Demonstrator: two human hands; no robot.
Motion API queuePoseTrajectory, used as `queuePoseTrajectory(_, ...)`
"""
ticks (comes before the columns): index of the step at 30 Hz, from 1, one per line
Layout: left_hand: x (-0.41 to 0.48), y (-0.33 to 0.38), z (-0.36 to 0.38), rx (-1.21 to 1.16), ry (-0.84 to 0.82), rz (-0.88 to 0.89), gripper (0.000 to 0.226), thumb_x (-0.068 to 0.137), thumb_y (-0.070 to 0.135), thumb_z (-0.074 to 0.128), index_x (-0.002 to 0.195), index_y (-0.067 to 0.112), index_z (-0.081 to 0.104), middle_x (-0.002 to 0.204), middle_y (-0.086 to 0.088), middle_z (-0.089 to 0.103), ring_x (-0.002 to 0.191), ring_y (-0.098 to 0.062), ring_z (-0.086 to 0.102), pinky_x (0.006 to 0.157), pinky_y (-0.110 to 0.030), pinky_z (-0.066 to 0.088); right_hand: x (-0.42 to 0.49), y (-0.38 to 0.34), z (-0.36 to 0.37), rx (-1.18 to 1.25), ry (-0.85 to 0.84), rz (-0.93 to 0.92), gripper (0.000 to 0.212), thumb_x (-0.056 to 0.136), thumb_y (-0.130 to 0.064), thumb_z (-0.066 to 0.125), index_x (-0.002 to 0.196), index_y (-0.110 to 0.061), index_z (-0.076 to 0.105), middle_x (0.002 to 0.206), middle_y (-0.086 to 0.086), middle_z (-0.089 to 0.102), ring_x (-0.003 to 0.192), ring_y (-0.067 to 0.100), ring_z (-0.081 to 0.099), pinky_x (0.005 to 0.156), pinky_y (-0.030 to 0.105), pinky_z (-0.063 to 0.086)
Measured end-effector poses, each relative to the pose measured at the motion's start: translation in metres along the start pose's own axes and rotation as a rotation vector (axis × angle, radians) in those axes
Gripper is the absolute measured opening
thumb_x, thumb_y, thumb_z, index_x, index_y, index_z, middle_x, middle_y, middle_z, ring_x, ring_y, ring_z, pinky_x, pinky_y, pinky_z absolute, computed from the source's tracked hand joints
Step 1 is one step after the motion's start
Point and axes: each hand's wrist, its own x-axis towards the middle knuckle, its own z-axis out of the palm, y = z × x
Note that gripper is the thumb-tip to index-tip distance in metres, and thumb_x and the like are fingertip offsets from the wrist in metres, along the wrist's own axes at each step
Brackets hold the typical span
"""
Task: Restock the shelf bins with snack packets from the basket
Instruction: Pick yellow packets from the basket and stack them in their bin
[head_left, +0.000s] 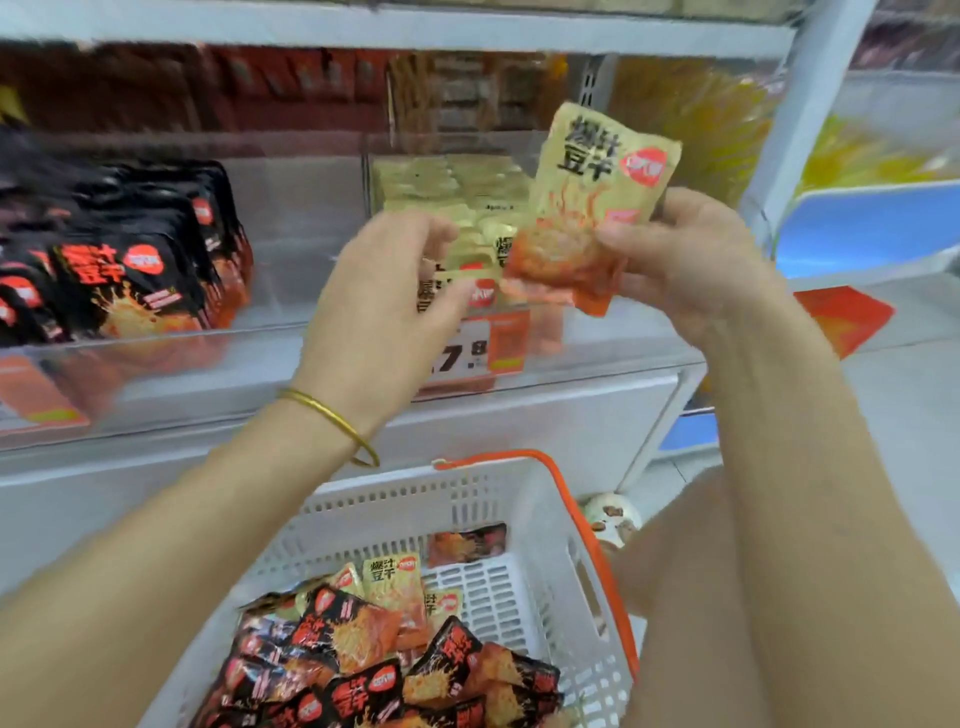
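Up front, head view: clear shelf bin of beige packets behind the fingers, black packets left of them, basket below. Clamped at its lower end in right hand fingers: beige packet, long axis near upright, top leaning right, print facing camera. Left hand fingers curled just beside it; grip unclear.

Brightness: bright, even indoor light; the white shelf and the rim of the basket look nearly washed out.
Shadows: faint and soft, with a slight darkening under the forearms and inside the basket.
Glare: a pale sheen lies on the clear bin fronts.
Blur: motion smear covers the top row and the black packets at left; the print on the raised beige packet is legible.
Distortion: wide-angle bending curves the shelf edges, and the right post leans.
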Motion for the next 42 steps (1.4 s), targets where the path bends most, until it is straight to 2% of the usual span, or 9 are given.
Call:
queuePoseTrajectory(8,0.019,-0.011,0.031,0.613,-0.204,0.143,0.058,0.089,0.047,0.034,0.133,0.011,0.049,0.135,-0.012,0.051,0.127,-0.028,0.044,0.113,-0.046,0.015,0.065,0.017,0.005,-0.751,0.009,0.092,0.032,0.068,-0.002,0.080,0.097,-0.003,0.067,0.101,0.016,0.069,0.092,0.027,0.066,0.088,0.043,0.054)
queuePoseTrajectory(13,0.017,-0.012,0.033,0.621,-0.211,0.139,0.062,0.085,0.047,0.027,0.126,0.010,0.054,0.126,-0.012,0.058,0.121,-0.029,0.050,0.112,-0.046,0.016,0.076,0.023,0.013,-1.014,0.025,0.110,0.037,0.066,-0.022,0.086,0.090,-0.002,0.066,0.095,0.008,0.066,0.090,0.022,0.063,0.084,0.029,0.051)
queuePoseTrajectory(17,0.015,-0.013,0.033,0.621,-0.219,0.148,0.061,0.086,0.047,0.028,0.127,0.011,0.053,0.126,-0.010,0.058,0.121,-0.028,0.050,0.113,-0.047,0.017,0.076,0.028,0.020,-1.074,-0.057,0.176,0.026,0.077,-0.014,0.076,0.066,-0.013,0.052,0.067,0.001,0.057,0.054,0.014,0.058,0.037,0.013,0.043)
queuePoseTrajectory(22,0.008,-0.012,0.028,0.503,-0.127,0.191,0.047,0.089,0.036,0.040,0.126,0.010,0.054,0.130,-0.011,0.054,0.126,-0.029,0.045,0.113,-0.045,0.019,0.062,0.019,0.017,-1.061,-0.006,0.169,0.034,0.074,-0.020,0.081,0.087,-0.007,0.052,0.098,0.006,0.062,0.087,0.027,0.062,0.076,0.037,0.051)
queuePoseTrajectory(27,-0.041,-0.021,0.009,0.345,0.068,0.298,0.029,0.088,0.016,0.051,0.113,0.006,0.062,0.122,-0.009,0.059,0.113,-0.030,0.052,0.097,-0.040,0.035,-0.004,-0.001,0.024,-1.050,0.227,-0.164,0.038,0.077,-0.030,0.076,0.098,-0.016,0.047,0.098,0.005,0.061,0.096,0.029,0.057,0.071,0.036,0.043)
queuePoseTrajectory(31,-0.092,-0.070,0.007,0.432,-0.204,0.243,0.027,0.086,0.016,0.046,0.104,0.010,0.065,0.113,-0.005,0.062,0.104,-0.028,0.054,0.083,-0.039,0.038,-0.044,0.038,0.071,-1.186,-0.295,-0.176,0.019,0.083,-0.029,0.067,0.075,-0.023,0.051,0.085,-0.003,0.061,0.092,0.022,0.058,0.074,0.034,0.047)
queuePoseTrajectory(36,-0.127,-0.128,0.018,0.605,-0.625,-0.045,0.030,0.082,0.020,0.043,0.097,0.012,0.067,0.103,-0.006,0.065,0.093,-0.031,0.058,0.072,-0.039,0.047,-0.044,0.180,0.143,-1.403,-0.994,0.146,0.029,0.091,-0.026,0.059,0.111,-0.005,0.061,0.113,0.011,0.064,0.101,0.026,0.058,0.070,0.029,0.041)
queuePoseTrajectory(39,-0.132,-0.141,0.028,0.660,-0.754,-0.157,0.032,0.091,0.023,0.045,0.121,0.016,0.057,0.127,-0.002,0.052,0.119,-0.025,0.044,0.095,-0.038,0.039,-0.048,0.264,0.163,-1.324,-1.014,0.358,0.044,0.094,-0.029,0.056,0.124,0.002,0.051,0.120,0.014,0.058,0.109,0.028,0.055,0.081,0.031,0.042)
queuePoseTrajectory(42,-0.133,-0.146,0.035,0.700,-0.809,-0.178,0.035,0.094,0.030,0.040,0.126,0.019,0.049,0.131,0.000,0.045,0.127,-0.023,0.035,0.103,-0.037,0.034,-0.065,0.342,0.180,-1.151,-0.786,0.635,0.039,0.096,-0.027,0.054,0.120,0.001,0.044,0.081,0.014,0.052,0.075,0.028,0.056,0.080,0.033,0.045)
